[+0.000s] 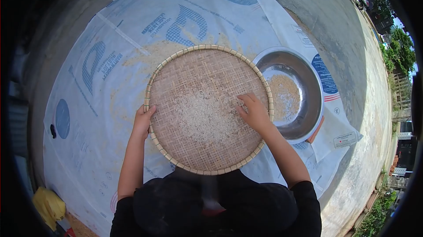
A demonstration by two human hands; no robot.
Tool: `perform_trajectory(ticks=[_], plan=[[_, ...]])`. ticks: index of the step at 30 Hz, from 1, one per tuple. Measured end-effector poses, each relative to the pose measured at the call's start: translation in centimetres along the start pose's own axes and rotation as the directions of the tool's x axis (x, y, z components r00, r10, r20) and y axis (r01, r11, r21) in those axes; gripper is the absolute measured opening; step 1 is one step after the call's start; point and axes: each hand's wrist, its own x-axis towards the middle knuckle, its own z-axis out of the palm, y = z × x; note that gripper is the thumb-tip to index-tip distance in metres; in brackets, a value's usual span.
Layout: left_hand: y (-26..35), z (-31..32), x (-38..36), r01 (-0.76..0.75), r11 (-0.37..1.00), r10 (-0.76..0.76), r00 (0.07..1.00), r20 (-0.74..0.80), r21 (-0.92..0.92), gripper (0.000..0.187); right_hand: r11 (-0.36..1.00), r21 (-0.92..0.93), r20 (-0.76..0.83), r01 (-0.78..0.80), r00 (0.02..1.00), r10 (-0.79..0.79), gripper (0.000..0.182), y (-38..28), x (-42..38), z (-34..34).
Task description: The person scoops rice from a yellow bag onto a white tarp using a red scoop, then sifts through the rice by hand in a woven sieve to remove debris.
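A round woven bamboo winnowing tray (pixel 176 72) with a bound rim lies over my lap, seen from above. Pale grains, which look like rice (pixel 205 116), are spread over its middle with some darker bits among them. My left hand (pixel 143 120) grips the left rim, its thumb on top and its other fingers hidden below. Inside the tray on the right, my right hand (pixel 254 112) hovers at or on the weave beside the grain, thumb and fingers apart, with nothing visible in them.
To the right stands a wide metal basin (pixel 311 105) holding tan grain or husks (pixel 284 96). A white printed plastic sheet (pixel 128 30) covers the ground, with husks scattered behind the tray. A yellow bag (pixel 49 204) lies at lower left, and a brick-coloured piece (pixel 316 130) touches the basin.
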Motion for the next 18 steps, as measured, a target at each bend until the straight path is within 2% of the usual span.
perform_trajectory(ticks=[1,2,4,8,10,13,18], plan=[[-0.1,0.0,0.1,-0.008,1.000,0.008,1.000,-0.004,-0.011,0.031,0.994,0.102,0.115,-0.047,0.993,0.035,0.026,-0.7,-0.1,0.8],[0.0,0.0,0.0,-0.009,1.000,0.009,1.000,-0.001,-0.011,0.031,0.994,0.100,0.113,-0.048,0.993,0.037,0.026,-1.0,-0.2,1.7],[0.1,0.2,-0.2,-0.007,1.000,0.006,1.000,-0.018,-0.014,0.031,0.984,0.167,0.192,0.061,0.977,-0.093,0.024,-1.2,-0.5,3.4],[0.1,0.2,-0.3,0.013,1.000,-0.013,1.000,-0.018,-0.011,0.030,0.989,0.146,0.211,0.037,0.975,-0.068,0.019,-1.3,-1.0,4.3],[-0.4,0.0,0.1,0.000,0.999,0.000,1.000,-0.013,-0.033,0.029,0.973,0.218,0.278,-0.072,0.960,0.008,0.015,-1.3,-0.8,4.1],[-0.2,0.2,-0.1,0.011,0.999,-0.012,1.000,-0.014,-0.033,0.029,0.988,0.145,0.343,-0.051,0.940,-0.002,0.011,-1.0,-0.4,4.2],[-0.6,-0.1,0.3,0.030,0.999,-0.030,0.999,-0.017,-0.024,0.030,0.989,0.140,0.328,-0.045,0.945,-0.003,0.009,-1.4,-0.3,4.1]])
